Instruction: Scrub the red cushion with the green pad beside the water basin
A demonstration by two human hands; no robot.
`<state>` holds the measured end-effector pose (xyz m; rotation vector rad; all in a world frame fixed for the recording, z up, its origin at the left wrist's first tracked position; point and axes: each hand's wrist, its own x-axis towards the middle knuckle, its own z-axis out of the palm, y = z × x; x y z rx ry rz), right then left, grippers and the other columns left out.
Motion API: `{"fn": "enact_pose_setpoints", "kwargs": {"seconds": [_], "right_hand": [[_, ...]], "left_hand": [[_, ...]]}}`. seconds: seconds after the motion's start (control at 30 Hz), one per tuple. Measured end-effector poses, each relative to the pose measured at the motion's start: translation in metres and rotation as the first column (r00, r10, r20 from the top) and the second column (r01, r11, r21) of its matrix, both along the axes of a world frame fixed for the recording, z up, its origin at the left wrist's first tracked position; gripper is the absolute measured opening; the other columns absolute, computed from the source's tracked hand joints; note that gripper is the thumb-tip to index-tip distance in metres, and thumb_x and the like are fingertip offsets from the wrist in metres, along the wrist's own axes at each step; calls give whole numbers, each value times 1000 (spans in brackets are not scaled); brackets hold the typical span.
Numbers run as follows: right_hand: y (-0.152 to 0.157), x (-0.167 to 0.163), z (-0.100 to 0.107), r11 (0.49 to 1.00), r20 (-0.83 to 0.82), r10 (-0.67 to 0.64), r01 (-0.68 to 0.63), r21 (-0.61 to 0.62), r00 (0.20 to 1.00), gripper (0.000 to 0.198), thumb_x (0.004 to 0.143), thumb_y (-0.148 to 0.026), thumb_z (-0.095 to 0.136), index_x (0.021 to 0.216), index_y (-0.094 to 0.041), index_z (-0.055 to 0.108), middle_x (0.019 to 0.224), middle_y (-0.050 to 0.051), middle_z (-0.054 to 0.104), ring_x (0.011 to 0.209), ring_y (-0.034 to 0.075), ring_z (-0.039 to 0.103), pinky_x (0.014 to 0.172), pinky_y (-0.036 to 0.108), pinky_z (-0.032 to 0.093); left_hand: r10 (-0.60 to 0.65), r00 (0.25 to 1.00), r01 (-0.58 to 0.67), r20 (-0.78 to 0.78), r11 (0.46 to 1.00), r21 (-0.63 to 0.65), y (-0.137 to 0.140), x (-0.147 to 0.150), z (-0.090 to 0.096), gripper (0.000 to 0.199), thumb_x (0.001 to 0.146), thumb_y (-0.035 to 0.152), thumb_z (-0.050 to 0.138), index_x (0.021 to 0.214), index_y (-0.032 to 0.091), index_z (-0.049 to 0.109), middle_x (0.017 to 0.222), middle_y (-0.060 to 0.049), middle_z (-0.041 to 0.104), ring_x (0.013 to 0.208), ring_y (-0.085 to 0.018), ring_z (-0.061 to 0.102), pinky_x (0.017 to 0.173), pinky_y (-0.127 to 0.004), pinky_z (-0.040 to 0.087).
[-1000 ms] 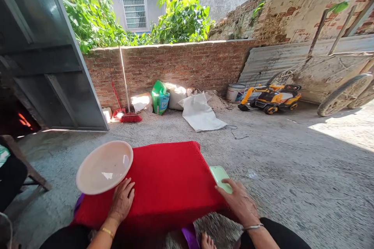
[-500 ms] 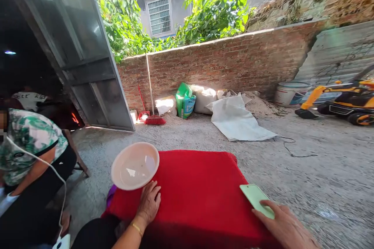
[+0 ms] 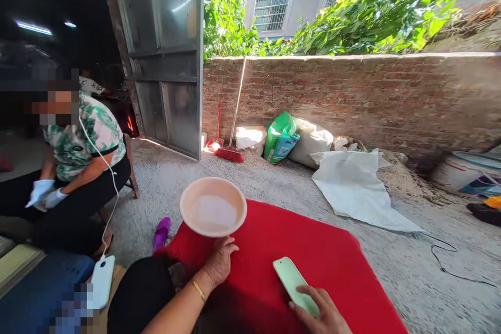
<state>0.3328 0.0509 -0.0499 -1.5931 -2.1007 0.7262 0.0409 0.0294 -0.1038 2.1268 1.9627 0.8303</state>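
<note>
A pale pink round basin (image 3: 186,209) with shallow, clear liquid in it rests at the far left corner of a red cloth-covered table (image 3: 266,250). My left hand (image 3: 219,262), with a gold bracelet at the wrist, is at the basin's near side. Its fingers are stretched towards the rim; whether they touch it I cannot tell. Over the cloth on the right, my right hand (image 3: 323,310) grips the near end of a light green flat piece (image 3: 289,276) by its edges. That piece has rounded corners and a small hole at its far end; its exact kind is unclear.
To the left a seated person (image 3: 90,130) wears white gloves, near a white power bank (image 3: 102,279) with a cable. A purple slipper (image 3: 161,232) lies beside the table. Against the brick wall (image 3: 332,86) are a broom (image 3: 230,154), sacks (image 3: 282,138) and a white sheet (image 3: 352,182).
The view has turned left. My right hand has brought the green piece from the table's right edge inward over the cloth. My left hand has shifted closer to the basin's near rim.
</note>
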Motion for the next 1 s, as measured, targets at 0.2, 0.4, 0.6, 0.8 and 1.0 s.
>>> {"fn": "enact_pose_setpoints", "kwargs": {"seconds": [0.2,0.4,0.6,0.8,1.0], "right_hand": [[-35,-96,17,970,135,233,-241,43,963,21,74,-35,58,94,-28,63,97,2,62,85,19,63,75,29,50],[-41,-134,19,957,310,271,-290,18,912,27,72,-28,57,99,-27,62,102,5,61,94,22,62,82,32,49],[-15,-63,23,999,371,11,6,-45,929,24,81,-38,50,101,-29,60,106,8,62,84,25,66,64,35,48],[-12,-84,31,999,368,-50,46,20,929,25,81,-43,53,100,-29,61,99,5,63,80,24,68,61,31,46],[-25,-157,24,979,431,103,-169,117,896,23,78,-34,60,101,-28,61,93,2,60,78,17,64,65,25,44]], "left_hand": [[-121,993,112,-12,952,-286,-30,-21,59,31,85,12,41,95,24,67,90,-1,68,88,-15,63,82,-26,49],[2,995,-48,-97,879,-474,-45,-52,86,25,87,23,44,95,17,67,99,-11,70,99,-25,64,87,-37,48],[123,981,-185,-150,824,-536,-45,-62,92,30,91,28,43,107,15,65,109,-13,68,110,-29,61,91,-42,47],[136,976,-211,-172,797,-565,-43,-61,101,30,91,29,44,106,16,66,111,-13,68,108,-26,62,94,-39,46],[91,975,-197,-204,782,-591,-32,-55,102,31,90,25,43,112,16,64,111,-13,69,107,-26,63,91,-38,48]]}}
